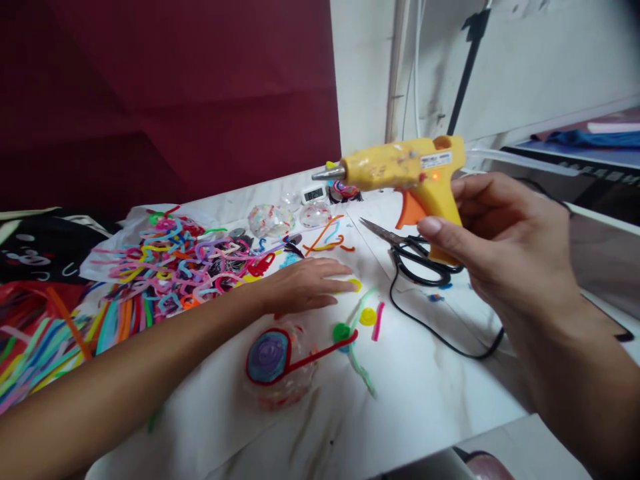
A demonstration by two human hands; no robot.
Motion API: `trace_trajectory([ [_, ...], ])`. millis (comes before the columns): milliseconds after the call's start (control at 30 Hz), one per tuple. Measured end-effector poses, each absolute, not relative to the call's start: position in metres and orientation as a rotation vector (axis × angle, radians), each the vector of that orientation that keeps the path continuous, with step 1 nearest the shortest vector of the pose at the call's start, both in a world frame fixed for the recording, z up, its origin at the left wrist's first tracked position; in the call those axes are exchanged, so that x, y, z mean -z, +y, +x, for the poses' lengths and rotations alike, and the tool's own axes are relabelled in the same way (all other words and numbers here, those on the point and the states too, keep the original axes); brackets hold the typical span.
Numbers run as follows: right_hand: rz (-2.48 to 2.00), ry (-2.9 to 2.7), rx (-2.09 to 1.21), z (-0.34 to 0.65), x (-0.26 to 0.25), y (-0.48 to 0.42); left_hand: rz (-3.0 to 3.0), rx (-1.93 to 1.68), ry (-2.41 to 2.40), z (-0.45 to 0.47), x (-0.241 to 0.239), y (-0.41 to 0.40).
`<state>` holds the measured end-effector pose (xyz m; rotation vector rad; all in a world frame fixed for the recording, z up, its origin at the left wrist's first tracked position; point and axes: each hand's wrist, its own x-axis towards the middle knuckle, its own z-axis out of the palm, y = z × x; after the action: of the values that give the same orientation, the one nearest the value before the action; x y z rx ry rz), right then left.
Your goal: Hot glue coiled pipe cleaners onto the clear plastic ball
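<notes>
My right hand [505,233] grips a yellow hot glue gun [400,165] by its handle, holding it up above the table. The nozzle points left, the orange trigger shows below, and a small light glows on the body. My left hand [313,283] reaches over the table with its fingers stretched out, the tips beside a yellow coil [355,285]; contact cannot be made out. Nearer me sits a clear dome [295,390] bearing a blue and purple spiral [269,355] edged with a red pipe cleaner [325,351]. A green coil [341,332] and another yellow coil [369,316] lie beside it.
Black-handled scissors [423,267] lie under the glue gun, near its black cord [430,343]. Tangled pipe cleaners [200,260] heap at the left, with straight ones [65,353] nearer. Speckled clear domes [270,219] and a digital timer [314,194] stand at the back.
</notes>
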<state>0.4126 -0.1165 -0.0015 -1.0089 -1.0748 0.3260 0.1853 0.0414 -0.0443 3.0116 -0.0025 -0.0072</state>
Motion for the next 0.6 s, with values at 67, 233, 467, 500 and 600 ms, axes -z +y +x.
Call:
trace_trajectory([
  [67, -1.012, -1.1, -0.329, 0.413, 0.003, -0.115, 3.013, 0.07, -0.094, 0.199, 0.046, 0.041],
  [233, -1.044, -1.137, -0.361, 0.412, 0.004, -0.114, 3.046, 0.09, 0.026, 0.196, 0.046, 0.064],
  [467, -1.076, -1.139, -0.313, 0.409, 0.001, -0.116, 3.001, 0.148, 0.348, 0.202, 0.023, 0.015],
  [500, -1.075, -1.141, -0.315, 0.409, 0.001, -0.116, 2.989, 0.182, 0.401, 0.208, 0.02, 0.001],
  [600, -1.071, -1.128, -0.325, 0.411, 0.002, -0.114, 2.971, 0.315, 0.589, 0.224, 0.015, -0.031],
])
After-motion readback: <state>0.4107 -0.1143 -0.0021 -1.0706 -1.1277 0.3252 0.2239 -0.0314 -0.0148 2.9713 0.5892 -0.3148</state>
